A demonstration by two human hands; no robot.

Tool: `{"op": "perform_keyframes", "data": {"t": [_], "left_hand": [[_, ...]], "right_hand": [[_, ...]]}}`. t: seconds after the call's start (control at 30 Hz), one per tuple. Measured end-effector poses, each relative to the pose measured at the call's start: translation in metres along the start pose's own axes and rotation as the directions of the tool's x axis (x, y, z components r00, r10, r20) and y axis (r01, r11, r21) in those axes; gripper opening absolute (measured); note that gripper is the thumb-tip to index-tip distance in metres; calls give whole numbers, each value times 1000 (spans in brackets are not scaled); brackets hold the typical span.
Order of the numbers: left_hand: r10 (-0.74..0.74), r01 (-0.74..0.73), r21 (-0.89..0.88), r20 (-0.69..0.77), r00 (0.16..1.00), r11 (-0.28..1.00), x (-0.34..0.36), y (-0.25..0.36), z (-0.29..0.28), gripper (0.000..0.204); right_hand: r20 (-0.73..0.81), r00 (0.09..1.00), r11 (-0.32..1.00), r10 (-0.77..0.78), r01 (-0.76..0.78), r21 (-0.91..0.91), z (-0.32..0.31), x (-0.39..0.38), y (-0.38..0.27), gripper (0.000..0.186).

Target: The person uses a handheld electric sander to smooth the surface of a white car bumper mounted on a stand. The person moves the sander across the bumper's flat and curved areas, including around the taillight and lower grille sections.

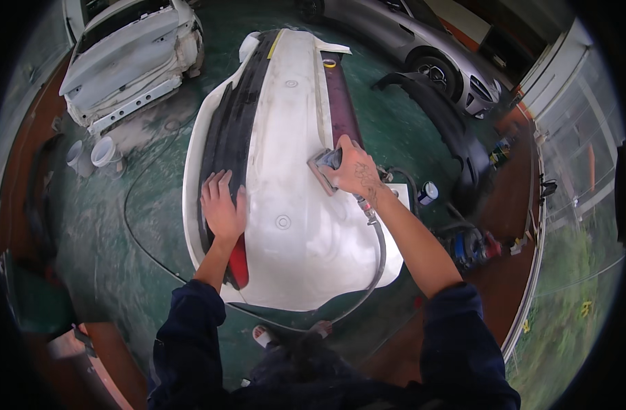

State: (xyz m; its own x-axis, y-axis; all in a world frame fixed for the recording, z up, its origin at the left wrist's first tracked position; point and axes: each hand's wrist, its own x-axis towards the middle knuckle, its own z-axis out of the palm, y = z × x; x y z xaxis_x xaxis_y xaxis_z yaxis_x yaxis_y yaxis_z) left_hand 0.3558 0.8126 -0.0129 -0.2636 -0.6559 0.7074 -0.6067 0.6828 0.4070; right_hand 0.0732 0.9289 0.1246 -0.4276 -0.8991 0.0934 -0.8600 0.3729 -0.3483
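A white car bumper [292, 123] lies lengthwise before me, with a black trim strip [234, 137] along its left side and a red reflector [239, 266] near its close end. My right hand [357, 171] is wrapped over an air sander [330, 162], whose pad rests against the bumper's right edge. From the sander a grey hose [381, 253] runs down and round the bumper's near end. My left hand [222, 208] lies on the black trim, fingers stretched out and holding nothing.
A roll of yellow tape [329, 63] sits on a dark red panel [341, 102] beside the bumper. At far left are a pale tailgate [128, 55] and white buckets [106, 154]. A black bumper [456, 130], a can [428, 193] and a silver car [408, 34] stand right.
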Motion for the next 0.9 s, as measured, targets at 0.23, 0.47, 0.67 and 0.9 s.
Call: {"op": "perform_keyframes", "data": {"t": [0.23,0.47,0.67,0.9], "left_hand": [[8,-8,-7,4,1000,1000,4,-5,1,46],[21,-22,20,16,1000,1000,4,-10,8,48],[67,-67,33,3,998,997,3,-18,9,43],[106,-106,28,21,994,994,6,-19,8,43]], "right_hand": [[-30,999,1000,-17,17,-5,-2,0,-22,59],[-21,1000,1000,2,-1,27,38,-159,14,56],[-138,975,960,176,-201,-194,47,-199,59,53],[-331,852,903,405,-430,-3,4,-174,96,55]]}}
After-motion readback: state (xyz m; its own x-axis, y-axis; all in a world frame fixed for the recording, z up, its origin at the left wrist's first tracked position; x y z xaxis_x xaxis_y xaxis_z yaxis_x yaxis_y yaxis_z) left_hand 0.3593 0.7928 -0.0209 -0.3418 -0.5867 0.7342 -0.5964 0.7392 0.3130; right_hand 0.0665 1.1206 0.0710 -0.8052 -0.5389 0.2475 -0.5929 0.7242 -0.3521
